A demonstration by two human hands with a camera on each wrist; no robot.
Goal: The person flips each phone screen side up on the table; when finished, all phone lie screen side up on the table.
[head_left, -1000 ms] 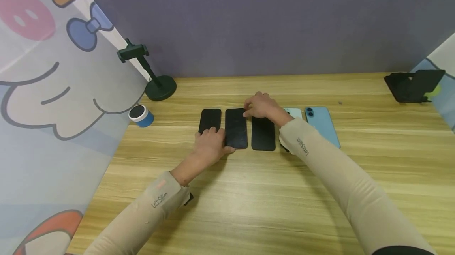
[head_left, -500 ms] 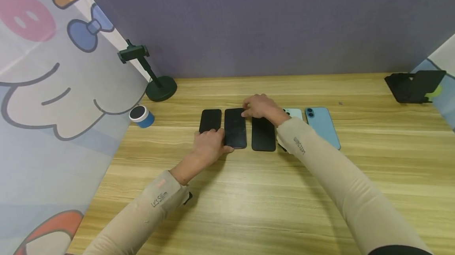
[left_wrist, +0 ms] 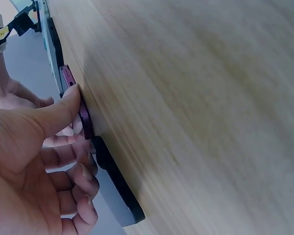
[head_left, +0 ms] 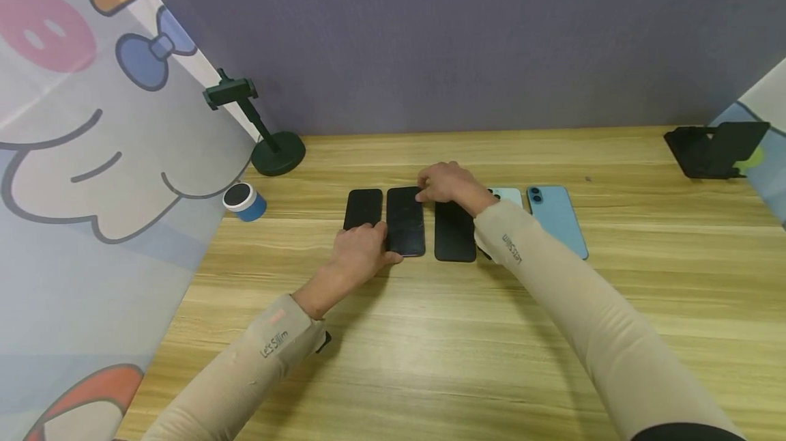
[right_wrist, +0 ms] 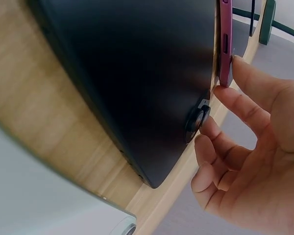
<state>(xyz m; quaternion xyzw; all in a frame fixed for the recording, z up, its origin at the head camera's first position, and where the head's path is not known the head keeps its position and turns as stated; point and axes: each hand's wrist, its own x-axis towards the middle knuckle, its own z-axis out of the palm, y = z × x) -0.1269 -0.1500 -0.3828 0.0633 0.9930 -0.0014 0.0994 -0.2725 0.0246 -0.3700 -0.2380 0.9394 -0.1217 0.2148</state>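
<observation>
5 phones lie in 1 row: 3 dark, 1 pale green (head_left: 510,195) and 1 blue (head_left: 555,219). 2 hands are on the purple-edged dark phone (head_left: 405,222), 2nd from the person's left: the left hand (head_left: 358,252) pinches its near left corner between thumb and index finger, the right hand (head_left: 451,183) likewise pinches its far right corner. The wood-grain table (head_left: 430,345) also bears 2 dark stands, 1 on the left (head_left: 278,153) and 1 on the right (head_left: 718,151), and 1 blue-and-white tub (head_left: 245,203). Behind stands a grey-purple partition (head_left: 454,38); cartoon panels (head_left: 55,222) flank it.
</observation>
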